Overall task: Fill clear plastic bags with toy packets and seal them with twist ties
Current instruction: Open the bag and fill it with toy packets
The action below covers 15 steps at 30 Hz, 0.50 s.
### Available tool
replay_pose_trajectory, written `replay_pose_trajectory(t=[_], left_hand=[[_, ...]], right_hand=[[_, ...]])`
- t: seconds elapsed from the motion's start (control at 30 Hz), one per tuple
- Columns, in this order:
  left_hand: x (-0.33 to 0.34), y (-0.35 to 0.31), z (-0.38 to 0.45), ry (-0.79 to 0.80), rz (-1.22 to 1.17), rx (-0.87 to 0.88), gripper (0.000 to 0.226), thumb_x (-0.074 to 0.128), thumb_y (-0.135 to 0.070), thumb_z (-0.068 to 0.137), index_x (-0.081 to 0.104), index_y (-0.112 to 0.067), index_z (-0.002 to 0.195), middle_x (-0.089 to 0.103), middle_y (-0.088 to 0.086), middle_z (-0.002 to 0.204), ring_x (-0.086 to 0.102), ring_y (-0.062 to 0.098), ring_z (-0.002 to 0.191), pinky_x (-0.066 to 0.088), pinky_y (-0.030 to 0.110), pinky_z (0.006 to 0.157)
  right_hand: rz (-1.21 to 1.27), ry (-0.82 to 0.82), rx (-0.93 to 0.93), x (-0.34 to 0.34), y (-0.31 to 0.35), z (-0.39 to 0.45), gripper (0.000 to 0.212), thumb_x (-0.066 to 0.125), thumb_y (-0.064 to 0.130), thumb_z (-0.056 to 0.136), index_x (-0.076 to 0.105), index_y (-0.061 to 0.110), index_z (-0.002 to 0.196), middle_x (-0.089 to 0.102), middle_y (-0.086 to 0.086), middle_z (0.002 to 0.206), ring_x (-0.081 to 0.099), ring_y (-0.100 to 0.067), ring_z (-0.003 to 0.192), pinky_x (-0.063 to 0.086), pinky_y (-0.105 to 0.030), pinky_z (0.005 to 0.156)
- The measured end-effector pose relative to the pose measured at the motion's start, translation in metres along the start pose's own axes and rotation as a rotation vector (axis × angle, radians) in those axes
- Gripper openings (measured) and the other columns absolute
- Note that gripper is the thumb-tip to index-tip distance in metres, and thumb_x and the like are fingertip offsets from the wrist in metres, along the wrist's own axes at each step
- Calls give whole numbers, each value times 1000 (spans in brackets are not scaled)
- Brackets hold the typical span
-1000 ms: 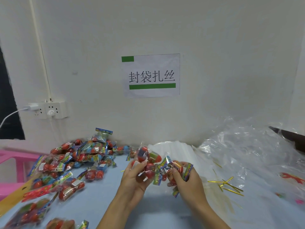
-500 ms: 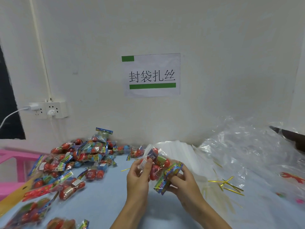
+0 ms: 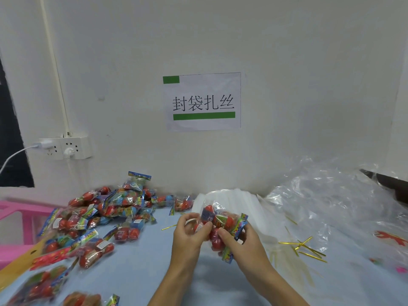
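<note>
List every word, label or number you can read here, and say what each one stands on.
"封袋扎丝": black characters on the white paper sign taped to the wall, between a small green block above and a green bar below.
Toy packets held in both hands: colourful header print and a small white label, too blurred to read.
Pile of packets on the table: headers and white stickers, too small and blurred to read.
</note>
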<state>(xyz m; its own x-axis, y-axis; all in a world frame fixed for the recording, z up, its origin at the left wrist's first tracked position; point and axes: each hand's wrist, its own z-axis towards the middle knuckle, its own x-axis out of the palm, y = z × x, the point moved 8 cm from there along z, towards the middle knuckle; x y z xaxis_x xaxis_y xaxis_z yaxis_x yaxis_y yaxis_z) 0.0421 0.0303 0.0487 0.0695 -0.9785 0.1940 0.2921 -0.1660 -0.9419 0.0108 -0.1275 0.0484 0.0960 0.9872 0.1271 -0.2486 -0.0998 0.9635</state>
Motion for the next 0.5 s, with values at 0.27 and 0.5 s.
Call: replay_pose_trajectory(t=[0.27, 0.5], left_hand=[[8, -14, -6, 162, 65, -5, 37, 67, -47, 81, 70, -16, 102, 75, 3, 89, 73, 18, 83, 55, 24, 64], [12, -26, -11, 66, 219, 173, 39, 57, -58, 81, 59, -20, 75, 60, -8, 55, 55, 7, 50, 44, 21, 47]], right_hand=[[-102, 138, -15, 14, 4, -9, 28, 71, 6, 88, 65, 19, 113, 76, -4, 96, 74, -20, 86, 60, -33, 78], [-103, 174, -25, 22, 7, -13, 15, 68, 25, 93, 64, 14, 103, 73, -1, 74, 67, -10, 66, 55, -24, 64]])
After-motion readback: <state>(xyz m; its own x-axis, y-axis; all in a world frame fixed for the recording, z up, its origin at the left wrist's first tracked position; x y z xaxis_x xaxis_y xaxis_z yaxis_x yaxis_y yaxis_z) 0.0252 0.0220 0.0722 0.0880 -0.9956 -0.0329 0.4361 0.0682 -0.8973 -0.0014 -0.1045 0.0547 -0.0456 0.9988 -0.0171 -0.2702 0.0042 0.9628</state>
